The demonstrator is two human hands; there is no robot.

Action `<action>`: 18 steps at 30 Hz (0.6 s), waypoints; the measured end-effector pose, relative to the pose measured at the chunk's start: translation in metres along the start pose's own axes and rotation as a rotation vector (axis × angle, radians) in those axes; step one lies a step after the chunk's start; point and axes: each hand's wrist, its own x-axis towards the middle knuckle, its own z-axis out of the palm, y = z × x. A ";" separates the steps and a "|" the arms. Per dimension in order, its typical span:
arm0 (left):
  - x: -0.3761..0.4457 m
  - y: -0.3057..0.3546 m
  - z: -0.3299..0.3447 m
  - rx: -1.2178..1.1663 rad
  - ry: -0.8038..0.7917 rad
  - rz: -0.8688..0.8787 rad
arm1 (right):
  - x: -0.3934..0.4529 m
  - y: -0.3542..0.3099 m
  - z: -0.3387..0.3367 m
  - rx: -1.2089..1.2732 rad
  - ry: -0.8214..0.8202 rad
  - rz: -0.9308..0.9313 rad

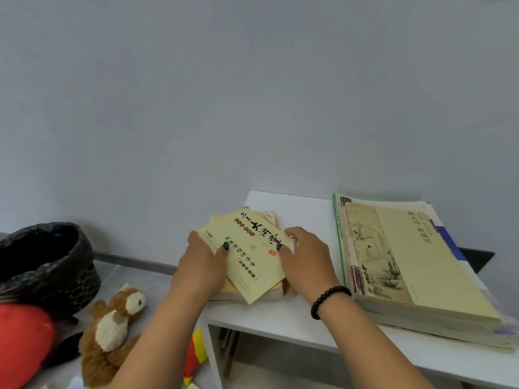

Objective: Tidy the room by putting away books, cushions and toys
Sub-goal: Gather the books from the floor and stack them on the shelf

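Two hands, left [203, 256], right [304, 252], gripping matte yellow paperback [252, 256], smooth white desk [306, 214]

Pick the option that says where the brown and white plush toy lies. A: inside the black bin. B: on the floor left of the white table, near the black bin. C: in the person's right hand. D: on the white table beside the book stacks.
B: the brown and white plush toy lies on the floor, left of the white table and near the black bin.
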 end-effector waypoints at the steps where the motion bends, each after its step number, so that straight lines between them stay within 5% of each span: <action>1: -0.001 0.002 -0.001 -0.004 0.023 0.025 | -0.002 -0.001 -0.001 0.045 0.025 -0.007; 8: -0.010 0.014 -0.009 -0.323 0.197 0.205 | -0.021 0.001 -0.010 0.274 0.035 -0.027; 11: -0.013 0.021 -0.013 -0.555 0.269 0.225 | -0.028 -0.001 -0.021 0.567 -0.017 0.083; 14: -0.015 0.024 -0.019 -0.881 0.238 0.154 | -0.032 -0.001 -0.037 0.900 -0.167 0.190; 18: -0.014 0.023 -0.025 -1.109 0.152 0.027 | -0.043 -0.008 -0.056 0.940 -0.506 0.178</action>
